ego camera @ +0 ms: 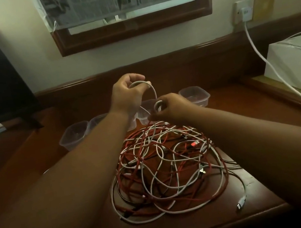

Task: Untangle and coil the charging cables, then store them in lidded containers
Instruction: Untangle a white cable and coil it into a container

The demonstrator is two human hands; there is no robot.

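Both hands (pixel 128 91) (pixel 172 108) grip white cable (pixel 153 91) above tangle (pixel 169 162).

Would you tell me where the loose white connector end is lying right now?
In the head view, the white connector lies on the wooden table at lower right, just outside the tangled cable pile.

red and white cables (pixel 169 162), brown table (pixel 249 210)

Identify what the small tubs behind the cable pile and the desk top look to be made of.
Tubs: thin clear plastic, likely; the wood shows through their walls. Desk top: reddish-brown wood or veneer with a glossy finish, judging by its sheen and moulded edge.
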